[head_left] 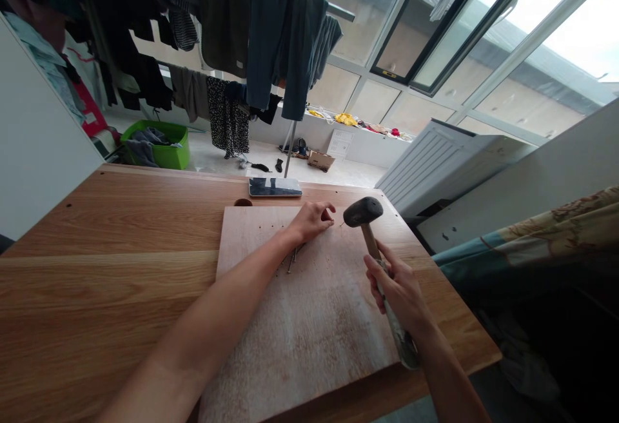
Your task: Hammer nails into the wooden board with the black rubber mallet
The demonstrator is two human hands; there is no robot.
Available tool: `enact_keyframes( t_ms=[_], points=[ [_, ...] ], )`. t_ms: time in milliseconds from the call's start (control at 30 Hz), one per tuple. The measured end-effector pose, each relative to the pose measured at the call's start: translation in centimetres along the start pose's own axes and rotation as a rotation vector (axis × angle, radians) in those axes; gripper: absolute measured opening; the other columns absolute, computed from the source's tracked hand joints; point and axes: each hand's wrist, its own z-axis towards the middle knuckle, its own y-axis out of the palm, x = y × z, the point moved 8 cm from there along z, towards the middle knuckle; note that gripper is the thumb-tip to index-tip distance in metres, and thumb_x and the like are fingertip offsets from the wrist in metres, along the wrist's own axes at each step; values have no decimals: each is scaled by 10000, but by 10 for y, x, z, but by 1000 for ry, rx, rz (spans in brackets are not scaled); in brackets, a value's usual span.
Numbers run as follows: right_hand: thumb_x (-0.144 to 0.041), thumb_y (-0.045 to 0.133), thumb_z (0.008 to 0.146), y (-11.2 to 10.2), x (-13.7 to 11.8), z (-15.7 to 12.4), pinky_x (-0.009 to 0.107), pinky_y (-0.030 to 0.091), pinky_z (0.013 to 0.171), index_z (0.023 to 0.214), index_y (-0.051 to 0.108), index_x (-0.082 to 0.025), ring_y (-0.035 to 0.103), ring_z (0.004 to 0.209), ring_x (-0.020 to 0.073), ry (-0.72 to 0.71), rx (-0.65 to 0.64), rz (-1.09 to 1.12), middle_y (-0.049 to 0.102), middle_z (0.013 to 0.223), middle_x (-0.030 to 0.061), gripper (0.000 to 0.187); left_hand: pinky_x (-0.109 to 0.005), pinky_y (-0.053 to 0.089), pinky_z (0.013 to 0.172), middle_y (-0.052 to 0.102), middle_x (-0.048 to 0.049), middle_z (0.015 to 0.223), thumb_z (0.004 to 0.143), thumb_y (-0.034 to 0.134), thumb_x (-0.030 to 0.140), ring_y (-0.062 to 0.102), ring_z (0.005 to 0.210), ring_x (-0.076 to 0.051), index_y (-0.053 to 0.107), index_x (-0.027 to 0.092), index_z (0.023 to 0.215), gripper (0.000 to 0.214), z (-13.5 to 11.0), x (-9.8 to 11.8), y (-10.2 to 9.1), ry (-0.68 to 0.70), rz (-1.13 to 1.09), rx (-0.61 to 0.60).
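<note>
A mallet with a dark, rounded head (362, 211) is in my right hand (399, 287), whose fingers wrap round its worn handle. Its head is above the far right part of a pale wooden board (309, 326). A thin nail (342, 224) seems to stand in the board, just left of the mallet head. My left hand (313, 220) is over the board's far edge, left of that nail, fingers curled with a gap between thumb and forefinger; I see nothing in them. Several loose nails (293, 260) lie under my left wrist. Small dark marks dot the board near them.
The board lies on a wooden table (120, 294). A phone (275, 187) rests at the table's far edge, near a round hole (242, 202). Beyond are hanging clothes (261, 36), a green basket (164, 146) and a white ribbed panel (425, 158). A curtain (532, 236) hangs at right.
</note>
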Motion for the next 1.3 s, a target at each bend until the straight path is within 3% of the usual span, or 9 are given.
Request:
enact_keyframes(
  t_ms=[433, 567, 667, 767, 867, 1000, 1100, 1200, 1300],
  points=[
    [-561, 592, 918, 21, 3, 9, 197, 398, 281, 1494, 484, -171, 460, 335, 114, -60, -56, -169, 491, 513, -97, 703, -231, 550, 702, 749, -22, 786, 795, 670, 41, 702, 725, -132, 695, 115, 1026, 244, 0, 1, 2, -14, 61, -12],
    [-581, 608, 904, 15, 3, 0, 195, 388, 284, 1498, 474, -149, 430, 329, 105, -55, -30, -116, 481, 502, -101, 746, -238, 549, 710, 731, -83, 1006, 780, 722, 126, 688, 798, -141, 663, 113, 1087, 312, 1, 6, -2, -52, 139, -56],
    [-596, 608, 902, 11, 15, -12, 198, 378, 289, 1500, 470, -153, 417, 333, 105, -9, -49, -90, 486, 509, -97, 757, -289, 543, 716, 665, -140, 1130, 706, 792, 238, 672, 874, -205, 670, 125, 938, 286, -2, 20, -19, -93, 240, -79],
    [-595, 613, 897, 7, 33, -23, 209, 392, 304, 1494, 487, -170, 439, 353, 118, 57, -64, -128, 492, 521, -89, 744, -336, 528, 703, 675, -147, 1045, 692, 785, 317, 672, 883, -271, 658, 147, 812, 244, -18, 41, -28, -120, 484, -265],
    [-593, 615, 889, 3, 43, -28, 216, 399, 306, 1490, 494, -166, 453, 362, 128, 90, -32, -154, 490, 526, -84, 747, -351, 526, 689, 720, -150, 951, 721, 777, 301, 695, 881, -312, 683, 142, 877, 241, -46, 57, -21, -113, 761, -506],
    [-593, 612, 876, 5, 47, -26, 213, 386, 287, 1491, 477, -166, 455, 363, 125, 122, -48, -93, 493, 561, -82, 761, -330, 524, 694, 753, -167, 983, 778, 643, 40, 721, 910, -291, 710, 116, 982, 228, -65, 71, -8, -41, 878, -531],
    [-591, 607, 884, 7, 48, -23, 199, 374, 279, 1484, 472, -192, 450, 365, 114, 128, -80, -58, 492, 592, -83, 733, -310, 507, 658, 754, -146, 905, 754, 626, 7, 714, 842, -262, 720, 123, 854, 180, -61, 70, 0, 72, 800, -518],
    [-597, 599, 897, 8, 48, -22, 189, 376, 277, 1468, 479, -208, 438, 362, 104, 115, -85, -57, 481, 600, -88, 702, -267, 483, 621, 725, -68, 786, 700, 714, 79, 665, 718, -188, 707, 143, 779, 102, -44, 58, -6, 117, 488, -490],
    [-600, 599, 897, 8, 47, -23, 185, 379, 276, 1468, 477, -210, 435, 359, 101, 118, -78, -44, 478, 599, -92, 703, -230, 491, 620, 704, -22, 747, 725, 705, 95, 634, 664, -130, 713, 141, 812, 99, -20, 35, -30, 35, 120, -250]
  ],
)
